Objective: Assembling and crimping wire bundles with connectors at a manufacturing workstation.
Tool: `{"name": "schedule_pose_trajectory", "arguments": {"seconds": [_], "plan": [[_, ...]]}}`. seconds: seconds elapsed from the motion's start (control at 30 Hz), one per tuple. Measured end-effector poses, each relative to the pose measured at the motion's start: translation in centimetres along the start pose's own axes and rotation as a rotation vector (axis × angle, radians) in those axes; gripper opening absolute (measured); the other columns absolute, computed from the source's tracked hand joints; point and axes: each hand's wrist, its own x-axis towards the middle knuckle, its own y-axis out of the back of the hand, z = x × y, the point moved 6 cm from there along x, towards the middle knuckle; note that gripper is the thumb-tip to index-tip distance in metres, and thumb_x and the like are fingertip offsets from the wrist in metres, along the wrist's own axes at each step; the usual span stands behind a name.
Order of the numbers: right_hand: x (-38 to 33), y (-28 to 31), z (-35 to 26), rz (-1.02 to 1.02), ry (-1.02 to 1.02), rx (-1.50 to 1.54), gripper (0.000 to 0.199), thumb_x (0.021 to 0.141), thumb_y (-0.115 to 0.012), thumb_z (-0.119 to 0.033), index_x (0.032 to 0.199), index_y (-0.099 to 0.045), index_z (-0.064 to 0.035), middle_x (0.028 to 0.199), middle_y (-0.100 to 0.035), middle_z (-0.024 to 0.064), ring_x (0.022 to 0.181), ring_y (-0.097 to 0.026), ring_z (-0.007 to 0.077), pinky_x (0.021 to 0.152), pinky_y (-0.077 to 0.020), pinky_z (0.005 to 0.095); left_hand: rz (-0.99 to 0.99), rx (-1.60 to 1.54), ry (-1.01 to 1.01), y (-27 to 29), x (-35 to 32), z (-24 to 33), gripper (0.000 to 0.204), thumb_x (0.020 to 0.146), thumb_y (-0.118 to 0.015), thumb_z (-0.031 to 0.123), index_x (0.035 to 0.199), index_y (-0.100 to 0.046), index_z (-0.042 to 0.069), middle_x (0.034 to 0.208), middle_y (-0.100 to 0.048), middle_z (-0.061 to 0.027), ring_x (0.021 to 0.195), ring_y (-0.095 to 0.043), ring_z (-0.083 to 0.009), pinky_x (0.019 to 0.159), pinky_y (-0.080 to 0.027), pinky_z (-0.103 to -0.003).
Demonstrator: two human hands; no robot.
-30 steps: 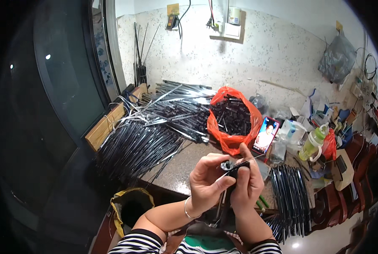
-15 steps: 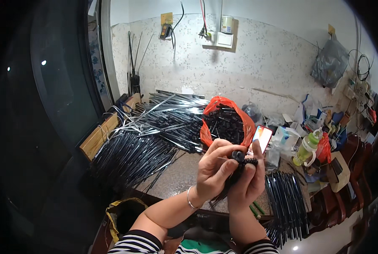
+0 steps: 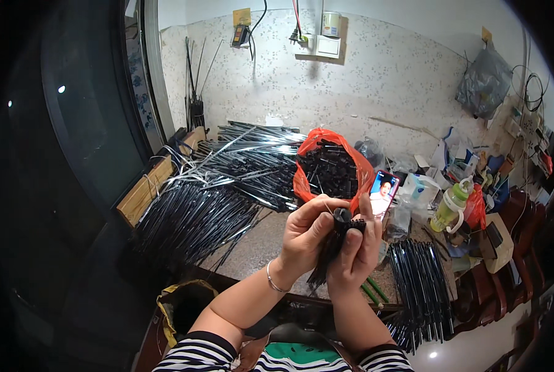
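The left hand (image 3: pixel 303 237) pinches a black round-ended part (image 3: pixel 342 215) at thumb and fingertips, just beside the ridged dark piece (image 3: pixel 356 224) gripped between the right hand's (image 3: pixel 353 259) thumb and fingers. Dark strands (image 3: pixel 324 265) hang below, between the palms; beyond the fingertips sits a red bag (image 3: pixel 364 173).

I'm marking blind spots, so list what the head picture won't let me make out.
In the head view:
Black bundle: partly covered by the right hand.
Phone: lower left corner behind that hand.
Yellow-edged bag: inside lost in shadow.
Striped sleeves: cut off by the lower edge.
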Motion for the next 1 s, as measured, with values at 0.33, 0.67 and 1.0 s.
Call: {"name": "schedule_pose_trajectory", "arguments": {"seconds": [0.33, 0.67, 1.0], "plan": [[-1.2, -0.5, 1.6, 0.182, -0.145, 0.075, 0.029, 0.079, -0.039, -0.018, 0.099, -0.046, 0.0025, 0.081, -0.046, 0.0099, 0.072, -0.046, 0.0172, 0.065, -0.0365, 0.0239, 0.064, 0.9, -0.509, -0.5, -0.4, 2.6, 0.029, 0.073, -0.051, 0.01, 0.098, -0.045, -0.004, 0.072, -0.048, -0.0057, 0.064, -0.044, -0.0093, 0.059, -0.036, -0.021], [-0.7, -1.0, 2.5, 0.082, -0.179, 0.126, 0.02, 0.077, -0.04, -0.007, 0.091, -0.05, 0.0041, 0.086, -0.05, 0.0076, 0.077, -0.047, 0.0128, 0.069, -0.037, 0.0232, 0.001, 0.555, -0.149, 0.1, 1.1, 1.3, 0.026, 0.074, -0.049, 0.011, 0.097, -0.044, -0.001, 0.087, -0.046, -0.0073, 0.076, -0.044, -0.0113, 0.067, -0.035, -0.02], [-0.3, -1.2, 3.8, -0.138, -0.463, 0.623, 0.011, 0.067, -0.057, -0.006, 0.071, -0.054, 0.0035, 0.072, -0.048, 0.0028, 0.069, -0.044, 0.0094, 0.063, -0.0337, 0.0204, -0.008, 0.472, -0.165, 0.6, 1.0, 1.5, 0.035, 0.079, -0.038, 0.029, 0.086, -0.049, -0.004, 0.078, -0.05, -0.0093, 0.072, -0.048, -0.0125, 0.066, -0.038, -0.022]]}}
